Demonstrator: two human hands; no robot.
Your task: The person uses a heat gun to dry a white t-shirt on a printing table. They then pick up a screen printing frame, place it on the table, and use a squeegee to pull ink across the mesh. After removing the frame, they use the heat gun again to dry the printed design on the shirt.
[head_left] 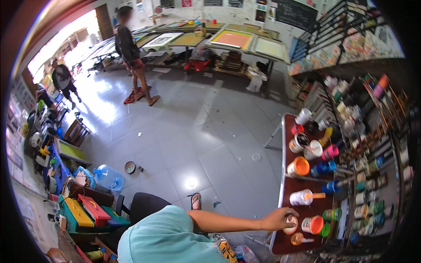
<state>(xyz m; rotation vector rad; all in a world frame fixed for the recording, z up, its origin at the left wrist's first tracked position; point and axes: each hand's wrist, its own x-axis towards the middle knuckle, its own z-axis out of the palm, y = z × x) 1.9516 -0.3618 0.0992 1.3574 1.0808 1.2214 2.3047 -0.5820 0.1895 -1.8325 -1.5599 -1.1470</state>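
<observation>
My left hand [282, 219] reaches across to the near left edge of the dark red table [302, 193]. Its fingers are closed around the top of a small white and red tub [290, 228], which stands on the table. Just right of it is an orange-red paint tub [312, 225], with a green lid or cup [325, 230] beside it. Closer to me lies a small orange pot [297, 238] with a pale handle or stick across it. Beyond the hand stands a white tub [301, 197] with an orange stick lying over it. My right hand is out of the picture.
Farther along the table are an orange tub [298, 166], a white tub [313, 150] and blue bottles [323, 168]. Crowded shelves of bottles [368, 197] run along the right. A black chair [147, 206] is behind me. Two people [129, 48] stand across the tiled floor.
</observation>
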